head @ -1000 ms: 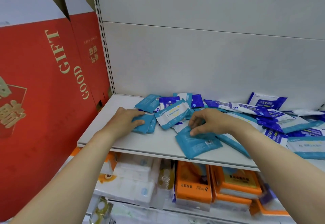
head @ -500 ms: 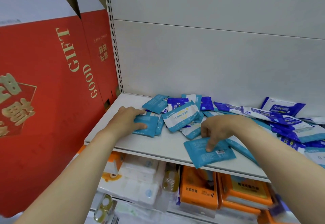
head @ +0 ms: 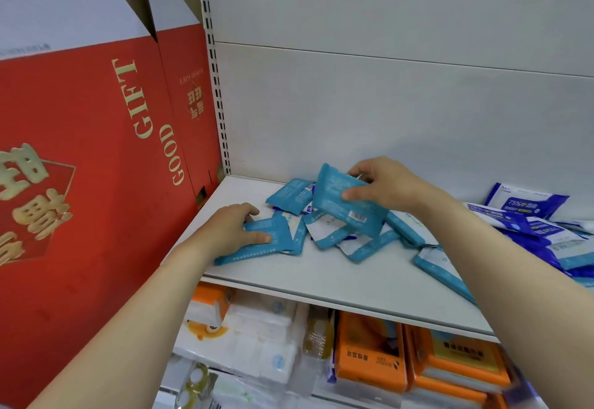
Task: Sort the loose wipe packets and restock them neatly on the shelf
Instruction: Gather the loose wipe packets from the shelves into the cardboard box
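Two hands work over a scatter of wipe packets on a white shelf [head: 321, 277]. The right hand [head: 389, 188] pinches a teal packet [head: 345, 203] between thumb and curled fingers, holding it tilted above the shelf, over the middle of the loose pile [head: 347, 235], with a barcode showing near the packet's lower edge. The left hand [head: 234, 228] lies palm down toward the shelf's left end, thumb and fingers curled round a small stack [head: 260, 243] of teal packets that lies flat on the shelf surface. Between the two hands, more teal and white-faced packets lie jumbled and overlapping on the shelf, some face down. Another teal packet [head: 445, 272] lies near the shelf's front edge, partly hidden by the right forearm. Toward the shelf's right end sits a separate heap of dark blue packets [head: 527, 215], one printed with "75%". Behind the shelf stands a plain pale back panel [head: 385, 113], with a slotted metal upright [head: 218, 93] at its left corner. Just left of the shelf stands a large red carton [head: 80, 167] with gold lettering reading "GOOD GIFT". Below the shelf, a lower level holds orange packs [head: 373, 357] and white wrapped packs [head: 257, 341].
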